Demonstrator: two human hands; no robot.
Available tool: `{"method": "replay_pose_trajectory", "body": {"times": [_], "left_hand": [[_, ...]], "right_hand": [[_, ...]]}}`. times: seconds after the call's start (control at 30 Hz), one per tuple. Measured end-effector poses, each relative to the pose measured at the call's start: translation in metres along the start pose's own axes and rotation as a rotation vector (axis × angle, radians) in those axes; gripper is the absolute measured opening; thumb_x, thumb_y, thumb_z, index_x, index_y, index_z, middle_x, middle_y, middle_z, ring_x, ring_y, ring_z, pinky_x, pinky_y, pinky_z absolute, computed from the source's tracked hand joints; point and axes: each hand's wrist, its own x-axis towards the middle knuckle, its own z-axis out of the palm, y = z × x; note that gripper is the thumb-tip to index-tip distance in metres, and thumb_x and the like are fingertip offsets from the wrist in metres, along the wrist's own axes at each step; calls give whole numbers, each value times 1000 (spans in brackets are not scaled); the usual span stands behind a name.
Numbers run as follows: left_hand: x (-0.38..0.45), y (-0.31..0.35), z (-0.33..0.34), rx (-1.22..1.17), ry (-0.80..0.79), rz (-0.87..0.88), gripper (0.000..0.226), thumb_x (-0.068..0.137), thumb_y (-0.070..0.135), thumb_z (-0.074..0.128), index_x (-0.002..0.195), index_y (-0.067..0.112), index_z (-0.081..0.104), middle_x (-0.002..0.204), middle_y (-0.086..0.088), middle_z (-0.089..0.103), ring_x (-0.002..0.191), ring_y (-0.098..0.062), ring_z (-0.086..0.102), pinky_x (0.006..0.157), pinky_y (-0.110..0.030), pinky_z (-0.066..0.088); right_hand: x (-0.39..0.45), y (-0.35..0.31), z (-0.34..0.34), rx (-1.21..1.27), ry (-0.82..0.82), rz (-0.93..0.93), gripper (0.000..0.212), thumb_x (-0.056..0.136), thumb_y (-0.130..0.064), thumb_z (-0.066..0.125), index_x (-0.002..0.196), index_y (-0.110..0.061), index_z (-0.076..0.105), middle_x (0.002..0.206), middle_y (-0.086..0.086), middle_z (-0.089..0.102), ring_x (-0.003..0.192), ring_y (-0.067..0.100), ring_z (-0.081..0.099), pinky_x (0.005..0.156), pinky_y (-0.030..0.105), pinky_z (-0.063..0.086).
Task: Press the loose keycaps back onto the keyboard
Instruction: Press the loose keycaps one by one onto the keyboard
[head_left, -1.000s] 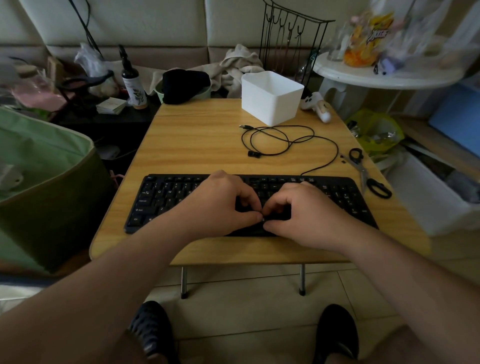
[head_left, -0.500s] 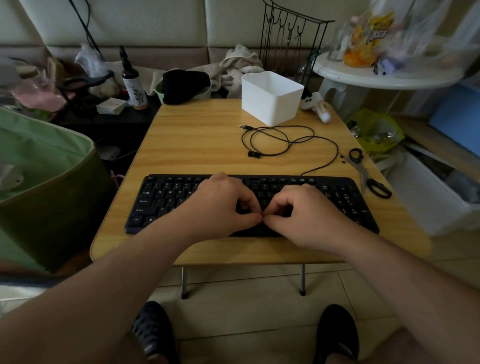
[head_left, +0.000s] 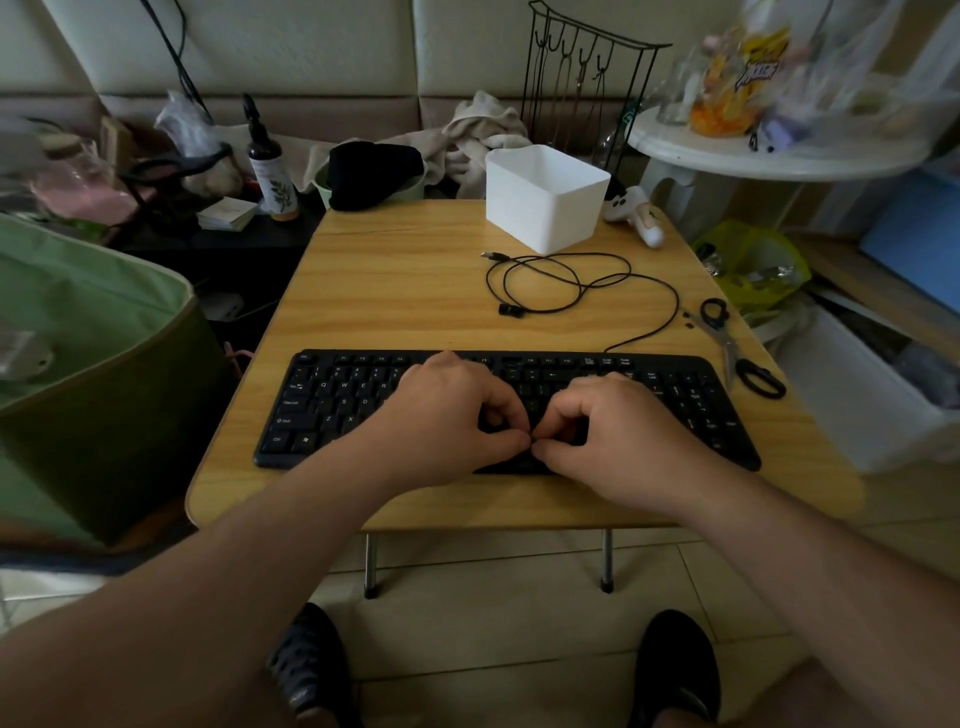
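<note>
Keyboard, black, lies across the near half of the wooden desk, and both hands sit on its middle keys. The left hand has its fingers curled, thumb and forefinger drawn together at the tip. The right hand is curled the same way, and its thumb and forefinger tips meet those of the left over the lower key rows. Whether a keycap lies between those fingertips cannot be told; the spot is dark and covered by the fingers.

Behind the keyboard its black cable lies in loose loops. A white tub stands at the far side of the desk, just beyond the cable. Black-handled scissors lie near the desk's right edge, beside the keyboard's far right corner.
</note>
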Motion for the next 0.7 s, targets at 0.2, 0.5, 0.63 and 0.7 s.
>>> {"method": "replay_pose_trajectory", "body": {"times": [0.2,0.5,0.63,0.7], "left_hand": [[2,3,-2,-1,4,-43,6,84,51,75,86,46,74,83,17,61,104,-13,48,100,-46,45],[4,4,-5,30,-30,-74,7,85,54,74,80,50,70,80,15,58,99,-13,48,96,-44,46],[3,0,-19,-36,-27,-105,4,89,45,75,89,42,76,83,13,62,80,-4,52,70,-26,42],[3,-6,-26,-41,-6,-124,2,91,39,76,93,40,76,86,13,62,78,-2,53,66,-24,40]], "right_hand": [[2,1,1,20,-12,9,17,84,-43,79,72,-45,67,84,-24,63,100,9,53,95,50,48],[4,0,-1,-24,-42,-3,19,88,-44,75,72,-48,64,82,-26,60,104,11,50,100,52,46],[6,4,-10,14,-28,-26,7,92,-40,72,95,-44,76,91,-23,68,97,0,60,95,42,54],[6,7,-14,-2,-16,-36,13,94,-37,70,104,-43,76,95,-25,67,100,-1,59,101,42,51]]}}
